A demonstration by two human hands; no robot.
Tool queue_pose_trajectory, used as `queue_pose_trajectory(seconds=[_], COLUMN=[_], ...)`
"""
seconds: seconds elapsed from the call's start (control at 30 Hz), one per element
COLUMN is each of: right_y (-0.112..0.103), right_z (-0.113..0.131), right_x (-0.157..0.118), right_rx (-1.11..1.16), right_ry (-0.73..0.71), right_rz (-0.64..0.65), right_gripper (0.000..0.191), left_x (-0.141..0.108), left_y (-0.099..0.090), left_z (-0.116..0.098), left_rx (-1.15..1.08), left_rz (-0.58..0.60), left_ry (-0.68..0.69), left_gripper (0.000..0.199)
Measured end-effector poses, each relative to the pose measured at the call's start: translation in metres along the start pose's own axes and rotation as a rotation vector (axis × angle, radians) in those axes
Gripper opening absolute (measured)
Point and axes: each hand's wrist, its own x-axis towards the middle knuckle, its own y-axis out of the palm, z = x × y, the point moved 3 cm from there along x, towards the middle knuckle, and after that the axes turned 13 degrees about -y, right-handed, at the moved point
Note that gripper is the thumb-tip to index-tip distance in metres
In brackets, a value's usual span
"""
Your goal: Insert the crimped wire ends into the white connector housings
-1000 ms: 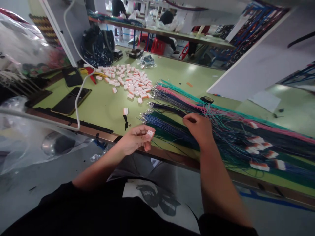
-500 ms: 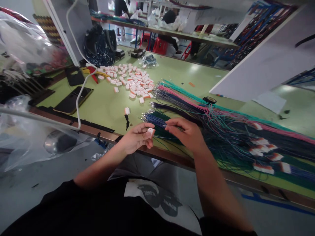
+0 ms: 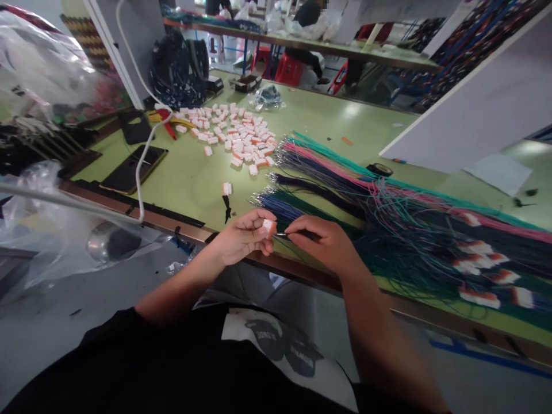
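Observation:
Between the thumb and fingers of my left hand (image 3: 245, 237) is a white and orange connector (image 3: 269, 227). My right hand (image 3: 317, 238) pinches a thin wire (image 3: 281, 234), whose tip points at the connector's orange side; whether it has entered cannot be made out. Behind my hands, bundles of blue wires (image 3: 276, 202), dark wires (image 3: 302, 187) and pink wires (image 3: 319, 158) lie on the green table (image 3: 190, 184), metal tips to the left. A pile of loose connectors (image 3: 248, 138) sits beyond them, and a single connector (image 3: 227, 188) lies nearer.
A black phone (image 3: 134, 169) and red and yellow pliers (image 3: 168, 123) lie at the left by a white cable (image 3: 138, 184). Wired connectors (image 3: 478, 296) rest on the right. A white panel (image 3: 466, 126) stands at the back right, near black tape (image 3: 379, 169).
My right hand has moved from the blue wire tips toward my left hand, bringing a wire to the connector. The view has shifted slightly.

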Motion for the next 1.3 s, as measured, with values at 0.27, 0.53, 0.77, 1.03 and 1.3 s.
queue_pose_trajectory(seconds=[0.27,0.53,0.77,1.03,1.3], right_y=[0.016,0.022,0.024,0.031,0.027], right_z=[0.01,0.009,0.005,0.001,0.001], right_x=[0.001,0.0,0.0,0.003,0.002], right_rx=[-0.294,-0.42,-0.358,-0.205,-0.06], right_ry=[-0.093,-0.01,0.168,0.197,0.212], right_rz=[-0.038,-0.021,0.011,-0.03,0.019], right_gripper=[0.016,0.016,0.015,0.015,0.016], left_x=[0.0,0.0,-0.001,0.0,-0.001], left_y=[0.0,0.001,0.003,0.003,0.006], left_z=[-0.001,0.0,0.003,0.007,0.006], left_rx=[0.001,0.043,0.15,0.275,0.317], left_rz=[-0.01,-0.082,-0.173,-0.228,-0.249], left_ry=[0.004,0.05,0.133,0.191,0.195], left_gripper=[0.021,0.023,0.025,0.027,0.025])
